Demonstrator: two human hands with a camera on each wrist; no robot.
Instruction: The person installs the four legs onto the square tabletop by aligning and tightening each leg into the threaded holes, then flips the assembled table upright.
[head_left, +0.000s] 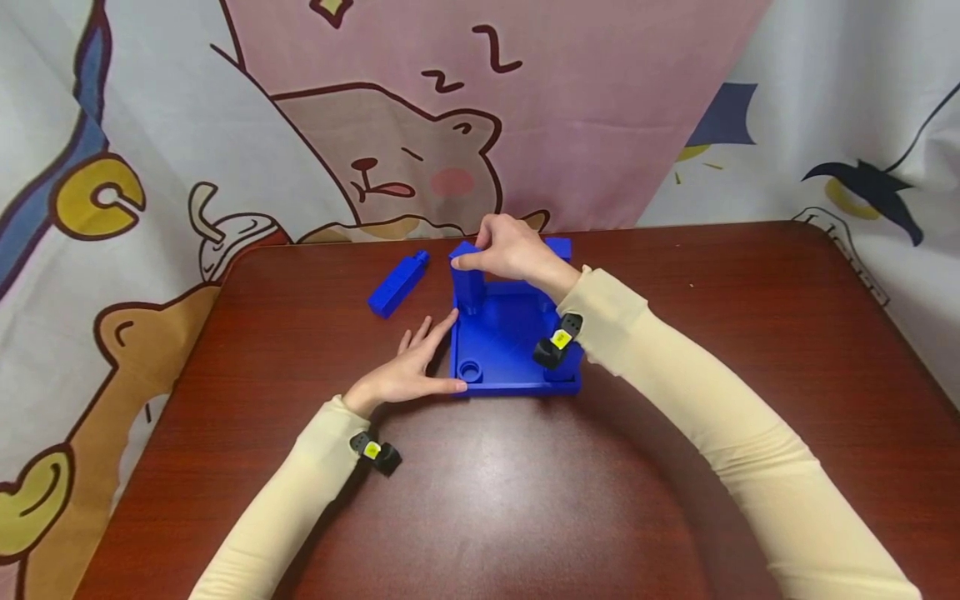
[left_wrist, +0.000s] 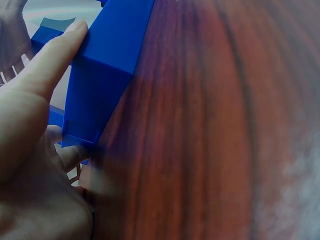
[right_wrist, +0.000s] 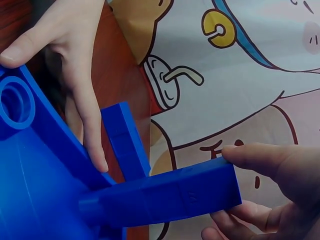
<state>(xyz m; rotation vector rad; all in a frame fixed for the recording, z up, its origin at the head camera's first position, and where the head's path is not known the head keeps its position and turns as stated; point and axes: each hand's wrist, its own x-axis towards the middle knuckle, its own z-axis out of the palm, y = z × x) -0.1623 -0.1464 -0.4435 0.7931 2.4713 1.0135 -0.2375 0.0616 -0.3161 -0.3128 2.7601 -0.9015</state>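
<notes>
A blue square panel (head_left: pixel 510 333) with raised edges lies on the table, its inner side up. At its far left corner stands a blue square leg (right_wrist: pixel 175 195), narrow end down, and my right hand (head_left: pixel 513 248) pinches its top between thumb and fingers. How deep that end sits in the corner is not clear. My left hand (head_left: pixel 405 375) is spread with straight fingers against the panel's left side, thumb at the near left corner beside a round socket (head_left: pixel 470 371). Another blue leg (head_left: pixel 558 247) shows at the far right corner, partly hidden by my right hand.
A loose blue leg (head_left: pixel 397 285) with a narrow threaded-looking end lies on the brown table (head_left: pixel 480 500) left of the panel. Behind the table hangs a cartoon-printed cloth (head_left: pixel 585 108). My right forearm crosses over the panel's right side.
</notes>
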